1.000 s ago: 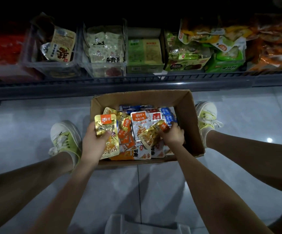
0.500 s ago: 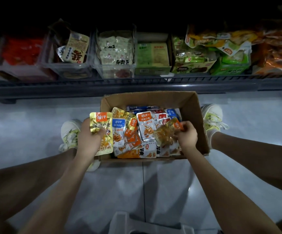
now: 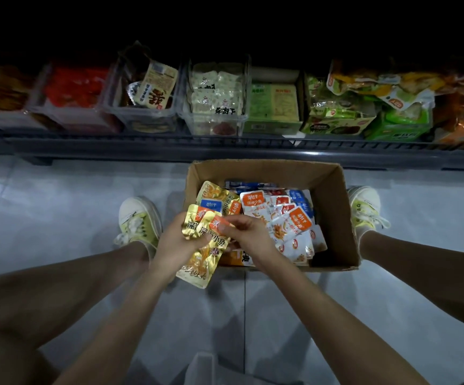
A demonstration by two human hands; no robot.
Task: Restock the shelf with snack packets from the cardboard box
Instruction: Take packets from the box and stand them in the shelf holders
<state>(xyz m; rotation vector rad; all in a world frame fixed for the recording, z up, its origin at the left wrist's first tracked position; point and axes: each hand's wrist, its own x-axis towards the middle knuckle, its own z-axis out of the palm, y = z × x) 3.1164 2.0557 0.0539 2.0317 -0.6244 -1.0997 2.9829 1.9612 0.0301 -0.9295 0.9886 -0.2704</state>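
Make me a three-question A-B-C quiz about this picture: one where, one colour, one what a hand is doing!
1. Where is the brown cardboard box? A on the shelf; B on the grey tiled floor between two yellow-green shoes; C on a chair.
2. What colour are the foil snack packets in the left hand? A gold; B purple; C black.
3. The right hand is: A empty; B pinching a packet's corner; C flat on the floor.
Answers: B, shoes flank it; A, the foil shines gold; B, fingertips grip the orange corner.
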